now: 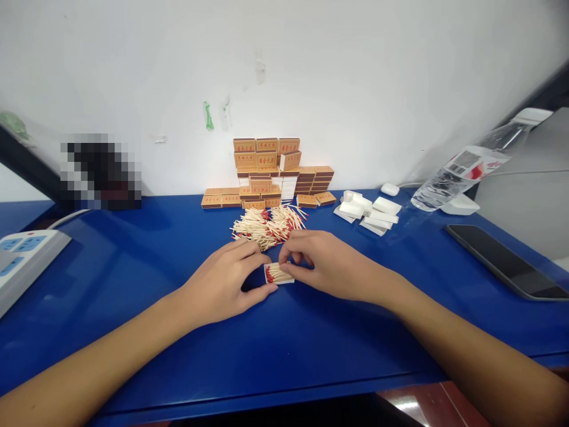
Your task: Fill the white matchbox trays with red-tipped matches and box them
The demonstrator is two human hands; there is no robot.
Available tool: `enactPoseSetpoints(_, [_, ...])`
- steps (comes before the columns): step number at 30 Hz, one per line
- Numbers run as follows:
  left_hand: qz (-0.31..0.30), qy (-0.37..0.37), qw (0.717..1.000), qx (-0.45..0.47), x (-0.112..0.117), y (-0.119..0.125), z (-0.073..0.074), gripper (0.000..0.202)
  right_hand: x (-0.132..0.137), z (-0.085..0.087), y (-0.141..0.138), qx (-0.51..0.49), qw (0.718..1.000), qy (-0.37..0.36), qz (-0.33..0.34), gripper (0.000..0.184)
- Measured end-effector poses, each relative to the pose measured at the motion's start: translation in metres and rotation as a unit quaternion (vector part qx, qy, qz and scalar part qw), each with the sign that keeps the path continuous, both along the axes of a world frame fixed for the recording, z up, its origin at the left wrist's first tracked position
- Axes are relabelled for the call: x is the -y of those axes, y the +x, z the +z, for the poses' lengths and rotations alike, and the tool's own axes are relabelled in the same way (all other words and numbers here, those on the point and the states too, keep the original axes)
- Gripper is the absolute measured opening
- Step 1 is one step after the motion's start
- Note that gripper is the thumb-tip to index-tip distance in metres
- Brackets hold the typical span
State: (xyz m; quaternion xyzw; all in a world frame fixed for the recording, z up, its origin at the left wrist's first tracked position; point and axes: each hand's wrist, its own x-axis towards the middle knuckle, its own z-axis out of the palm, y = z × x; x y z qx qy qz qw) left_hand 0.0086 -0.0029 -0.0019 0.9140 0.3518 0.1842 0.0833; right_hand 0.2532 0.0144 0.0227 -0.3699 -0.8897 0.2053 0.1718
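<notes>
A small white matchbox tray (284, 281) lies on the blue table in front of me, filled with red-tipped matches (274, 273). My left hand (226, 276) grips the tray at its left end, thumb at the near edge and fingers at the far edge. Over the tray's right end, my right hand (322, 261) has thumb and fingers pinched together on the pale ends of the matches. Just beyond both hands is a loose heap of matches (267, 225), heads pointing various ways.
Behind the heap, printed matchboxes (267, 160) are stacked against the wall. White trays (377, 213) lie to the right, near a tilted water bottle (466, 163) and a white earbud case (390, 189). A phone (507, 261) rests far right; a power strip (31, 261) is at left.
</notes>
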Motion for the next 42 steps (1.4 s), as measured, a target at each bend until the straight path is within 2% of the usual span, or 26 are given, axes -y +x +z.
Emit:
enactPoseSetpoints(5, [-0.014,-0.013,1.0,0.005,0.002,0.002,0.001,0.028,-0.018,-0.011,-0.005,-0.023,0.997,0.061,-0.028,0.004])
enactPoseSetpoints(10, [-0.027,-0.009,1.0,-0.004,0.004,0.003,0.001,0.029,-0.036,-0.024,-0.01,0.034,0.988,0.147,0.006,0.012])
enactPoseSetpoints(12, [-0.028,-0.001,1.0,-0.008,0.004,0.002,0.001,0.029,-0.041,-0.022,-0.004,0.022,0.986,0.163,0.012,0.009])
enactPoseSetpoints(14, [-0.029,0.002,1.0,-0.009,0.004,0.001,0.001,0.029,-0.047,-0.015,0.009,-0.003,0.984,0.177,-0.008,0.007])
enactPoseSetpoints(17, [-0.027,0.003,1.0,-0.009,0.003,0.0,0.0,0.031,-0.057,-0.006,0.033,-0.025,0.977,0.192,-0.094,0.009])
enactPoseSetpoints(20, [-0.019,0.003,1.0,-0.013,0.001,-0.001,-0.002,0.036,-0.066,-0.001,0.051,-0.03,0.966,0.153,-0.208,0.013])
enactPoseSetpoints(23, [-0.012,0.007,1.0,-0.013,0.0,-0.002,-0.002,0.037,-0.069,0.0,0.054,-0.021,0.963,0.082,-0.257,0.019])
enactPoseSetpoints(30, [-0.012,-0.004,1.0,-0.015,0.002,-0.002,0.0,0.042,-0.07,-0.008,0.027,0.044,0.966,-0.005,-0.256,0.033])
enactPoseSetpoints(35, [-0.019,-0.002,1.0,-0.016,0.002,0.0,-0.002,0.044,-0.072,-0.013,0.015,0.067,0.961,-0.045,-0.264,0.024])
enactPoseSetpoints(42, [-0.023,-0.001,1.0,-0.013,0.001,0.0,-0.004,0.046,-0.074,-0.012,0.016,0.073,0.96,-0.058,-0.265,0.019])
